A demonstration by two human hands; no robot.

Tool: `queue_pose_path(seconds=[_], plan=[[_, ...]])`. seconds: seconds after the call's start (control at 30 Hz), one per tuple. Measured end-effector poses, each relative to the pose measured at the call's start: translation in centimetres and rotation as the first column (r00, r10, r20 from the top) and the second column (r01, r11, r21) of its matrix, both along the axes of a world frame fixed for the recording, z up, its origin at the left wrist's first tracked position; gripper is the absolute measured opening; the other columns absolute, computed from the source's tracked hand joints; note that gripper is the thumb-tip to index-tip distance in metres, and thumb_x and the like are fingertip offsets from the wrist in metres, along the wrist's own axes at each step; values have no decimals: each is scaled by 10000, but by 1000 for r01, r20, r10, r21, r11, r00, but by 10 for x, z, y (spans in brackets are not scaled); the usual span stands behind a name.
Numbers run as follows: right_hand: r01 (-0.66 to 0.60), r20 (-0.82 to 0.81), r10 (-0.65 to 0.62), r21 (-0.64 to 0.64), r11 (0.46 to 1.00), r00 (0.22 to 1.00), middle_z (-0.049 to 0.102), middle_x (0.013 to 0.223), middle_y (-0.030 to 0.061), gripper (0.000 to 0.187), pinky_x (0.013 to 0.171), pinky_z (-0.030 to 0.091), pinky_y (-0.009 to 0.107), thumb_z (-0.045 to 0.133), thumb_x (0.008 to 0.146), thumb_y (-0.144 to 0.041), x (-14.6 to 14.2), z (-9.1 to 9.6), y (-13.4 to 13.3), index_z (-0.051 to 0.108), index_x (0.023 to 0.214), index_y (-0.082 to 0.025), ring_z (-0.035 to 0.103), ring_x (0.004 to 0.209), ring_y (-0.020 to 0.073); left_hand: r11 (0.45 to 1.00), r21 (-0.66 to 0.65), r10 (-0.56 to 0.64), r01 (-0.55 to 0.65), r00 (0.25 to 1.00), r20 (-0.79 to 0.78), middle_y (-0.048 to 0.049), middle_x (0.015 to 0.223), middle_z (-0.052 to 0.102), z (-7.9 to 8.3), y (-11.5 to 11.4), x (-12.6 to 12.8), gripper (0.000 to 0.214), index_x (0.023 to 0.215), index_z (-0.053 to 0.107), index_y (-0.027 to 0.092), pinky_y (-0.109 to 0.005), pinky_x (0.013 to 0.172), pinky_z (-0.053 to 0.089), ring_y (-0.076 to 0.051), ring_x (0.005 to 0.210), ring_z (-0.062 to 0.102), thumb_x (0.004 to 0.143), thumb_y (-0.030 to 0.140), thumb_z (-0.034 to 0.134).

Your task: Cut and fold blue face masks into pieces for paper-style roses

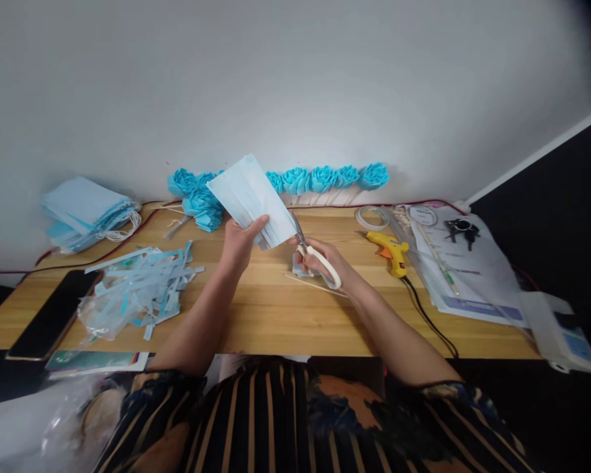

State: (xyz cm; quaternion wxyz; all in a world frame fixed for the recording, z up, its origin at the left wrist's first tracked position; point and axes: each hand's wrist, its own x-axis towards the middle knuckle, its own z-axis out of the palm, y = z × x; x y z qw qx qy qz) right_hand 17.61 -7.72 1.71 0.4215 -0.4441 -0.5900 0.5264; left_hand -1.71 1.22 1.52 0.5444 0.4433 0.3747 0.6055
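Observation:
My left hand [243, 242] grips a light-blue disposable face mask [252, 194] by its lower edge, thumb on top, holding it raised and tilted above the table. In my right hand [328, 259] is a pair of scissors [325, 263] with white handles, its blades pointing up beside the mask's right edge. Whether the blades touch the mask I cannot tell. Beneath the right hand, a small pale piece [303, 268] and a thin stick [318, 286] lie on the wooden table [276, 322]. Blue flowers [324, 179] on sticks lean along the wall behind.
A stack of masks [86, 210] and a heap of cut strips [142, 289] lie left, near a phone [54, 315]. Right are a yellow glue gun [389, 251] with a black cord, a tape roll [372, 217], keys [461, 231] and papers [473, 289] in plastic.

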Motion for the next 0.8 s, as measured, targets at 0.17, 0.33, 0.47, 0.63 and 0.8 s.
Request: queue_pose_path(seconds=[0.17,0.33,0.47,0.63,0.8], plan=[[7,9,-7,6,1000,1000,586,828,22,669,603,389,273,665,766,-679,-1,2,-1,629,1165,-143,522,659,123,1000,3,2,-2,1000,7,-111,1021,758,1,-1,1,560,946,717,117,-380,872,576,-300,1007,699,538,450,907],[4,-6,-4,-4,1000,1000,587,832,21,660,610,399,272,670,777,-661,-1,1,0,620,1196,-155,518,666,122,1000,-4,-1,1,1000,-2,-120,1016,756,1,-1,1,528,912,718,116,-389,868,574,-307,996,702,542,441,907],[7,-1,-7,2,1000,1000,588,834,24,662,606,402,271,676,765,-673,-1,0,0,629,1172,-153,524,663,122,1000,-6,-2,2,1000,-3,-117,1011,758,-1,0,1,513,907,725,118,-387,854,575,-303,981,704,547,435,909],[4,12,-4,2,1000,1000,582,822,23,688,585,388,265,665,765,-686,-1,1,0,627,1191,-148,516,647,118,1000,-8,-9,9,1000,10,-111,1003,761,-1,0,1,512,907,724,123,-383,853,575,-305,993,703,540,427,912],[16,3,-16,-8,1000,1000,592,824,26,696,568,387,255,675,766,-674,1,-3,1,610,1211,-142,524,630,111,1000,-6,-7,7,1000,1,-113,1003,764,0,-1,1,523,906,731,119,-379,849,579,-300,983,704,535,440,912]])
